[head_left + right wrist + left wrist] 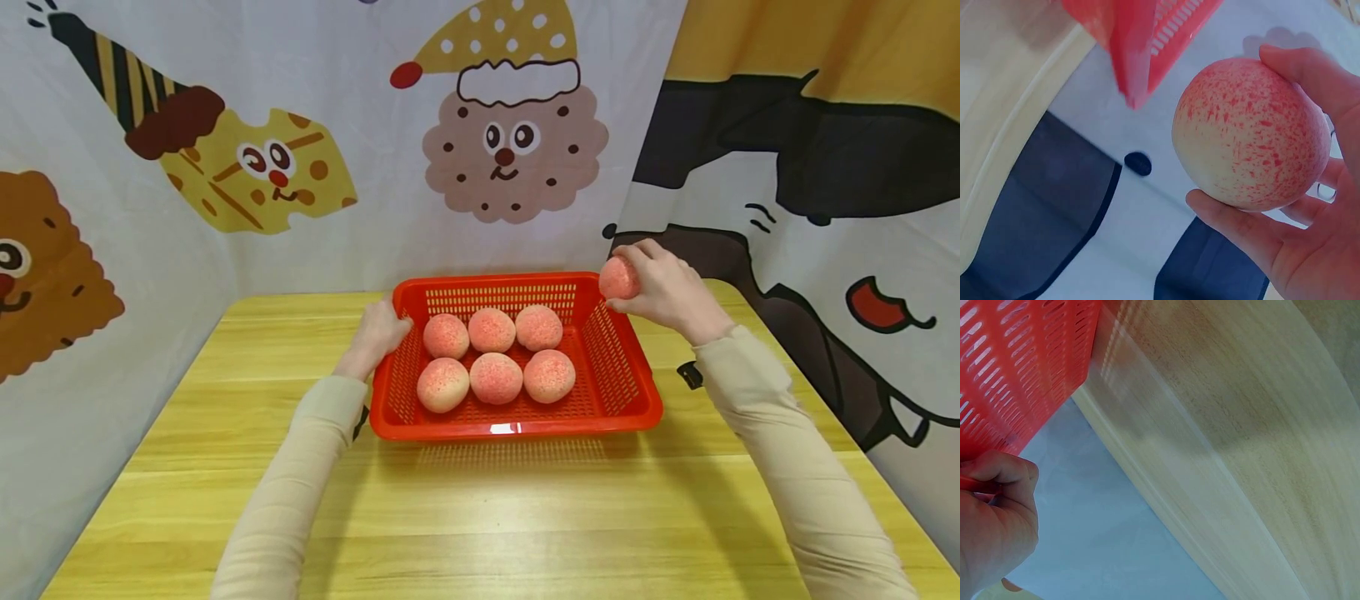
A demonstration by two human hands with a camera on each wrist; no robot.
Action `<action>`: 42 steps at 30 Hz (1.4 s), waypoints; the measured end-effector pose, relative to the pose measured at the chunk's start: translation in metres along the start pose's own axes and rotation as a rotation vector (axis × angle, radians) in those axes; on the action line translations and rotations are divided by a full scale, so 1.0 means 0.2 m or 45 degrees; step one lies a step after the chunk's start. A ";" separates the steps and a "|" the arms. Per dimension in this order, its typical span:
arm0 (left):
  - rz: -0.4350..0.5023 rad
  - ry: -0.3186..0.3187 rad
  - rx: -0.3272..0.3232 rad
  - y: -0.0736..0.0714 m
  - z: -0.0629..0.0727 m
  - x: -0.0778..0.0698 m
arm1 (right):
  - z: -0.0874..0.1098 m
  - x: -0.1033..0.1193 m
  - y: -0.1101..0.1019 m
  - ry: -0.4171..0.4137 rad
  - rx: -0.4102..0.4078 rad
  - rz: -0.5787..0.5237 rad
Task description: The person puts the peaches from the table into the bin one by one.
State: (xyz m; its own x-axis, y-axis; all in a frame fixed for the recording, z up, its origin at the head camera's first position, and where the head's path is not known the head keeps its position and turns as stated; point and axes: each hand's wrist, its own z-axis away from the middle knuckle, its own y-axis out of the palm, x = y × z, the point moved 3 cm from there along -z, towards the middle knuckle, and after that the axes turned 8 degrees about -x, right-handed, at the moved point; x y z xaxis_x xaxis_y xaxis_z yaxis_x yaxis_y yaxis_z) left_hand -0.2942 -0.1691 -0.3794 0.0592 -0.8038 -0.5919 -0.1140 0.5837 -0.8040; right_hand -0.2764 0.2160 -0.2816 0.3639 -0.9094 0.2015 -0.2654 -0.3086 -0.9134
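Note:
A red slotted plastic basket (517, 430) stands on the table with several pink-and-cream peaches (496, 378) in two rows inside it. My left hand (377, 335) grips the basket's rim at its far left corner, the thumb and fingers curled over the edge in the left wrist view. At the far right corner, my right hand (670, 286) holds one more peach (1250, 134) between thumb and fingers. In the head view that peach overlaps the corner of the rim; the right wrist view has it beside the basket's corner (1138, 69).
The yellow wood-grain table (480, 525) ends just behind the basket. A curtain (300, 250) printed with cartoon figures hangs along the back and both sides. Dark bands show near both wrists, one by the right cuff (690, 375).

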 end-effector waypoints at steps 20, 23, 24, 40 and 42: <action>0.010 -0.024 0.005 0.01 0.00 0.01 | 0.03 0.11 0.25 -0.320 0.139 -0.013; 0.004 -0.019 -0.001 0.00 0.00 0.01 | 0.04 0.12 0.27 -0.336 0.179 -0.010; 0.003 -0.020 -0.002 0.00 0.00 0.00 | 0.04 0.12 0.28 -0.345 0.188 -0.014; -0.005 -0.005 -0.014 0.00 -0.01 0.00 | 0.06 0.12 0.35 -0.356 0.284 -0.075; -0.001 -0.009 -0.011 0.00 -0.01 0.01 | 0.06 0.12 0.35 -0.348 0.302 -0.074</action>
State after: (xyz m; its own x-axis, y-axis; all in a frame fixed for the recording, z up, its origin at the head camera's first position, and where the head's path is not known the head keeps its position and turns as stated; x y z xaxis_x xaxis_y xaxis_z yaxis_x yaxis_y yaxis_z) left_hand -0.2955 -0.1698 -0.3809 0.0660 -0.8035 -0.5916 -0.1222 0.5820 -0.8040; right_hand -0.2763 0.1764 -0.3449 0.6057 -0.7744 0.1827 -0.0348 -0.2552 -0.9663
